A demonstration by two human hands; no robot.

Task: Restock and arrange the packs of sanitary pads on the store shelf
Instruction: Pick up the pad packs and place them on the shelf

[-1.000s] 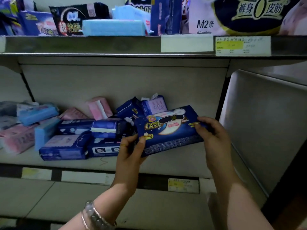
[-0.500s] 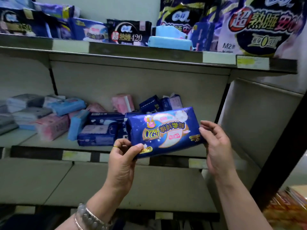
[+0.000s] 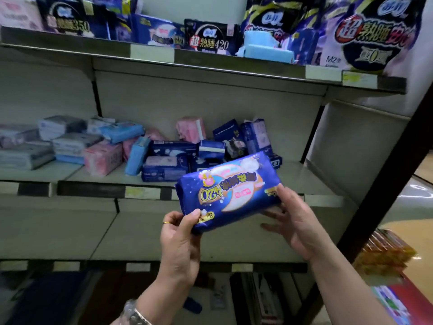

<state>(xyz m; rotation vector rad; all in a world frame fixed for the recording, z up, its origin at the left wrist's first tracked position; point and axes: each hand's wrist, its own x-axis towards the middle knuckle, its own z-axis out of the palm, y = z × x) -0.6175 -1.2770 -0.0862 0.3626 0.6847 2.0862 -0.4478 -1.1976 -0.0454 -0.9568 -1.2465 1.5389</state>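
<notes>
A dark blue pad pack (image 3: pixel 228 191) printed "420" is held upside down in front of the shelves. My left hand (image 3: pixel 181 240) pinches its lower left corner between thumb and fingers. My right hand (image 3: pixel 294 222) holds the right end, thumb on top and fingers spread underneath. The pack hovers before the middle shelf (image 3: pixel 93 188), where a loose heap of blue packs (image 3: pixel 168 163) and pink packs (image 3: pixel 103 158) lies. The pack touches no shelf.
The top shelf (image 3: pixel 234 64) carries standing dark packs, a light blue pack (image 3: pixel 267 51) and a big bag at the right. A bare lower shelf (image 3: pixel 70 231) lies under my hands. A dark upright post (image 3: pixel 384 179) and orange goods (image 3: pixel 384 254) stand at the right.
The pack came away from the middle shelf, toward me and lower, and is tilted with its left end down. The view has pulled back, showing more of the top shelf.
</notes>
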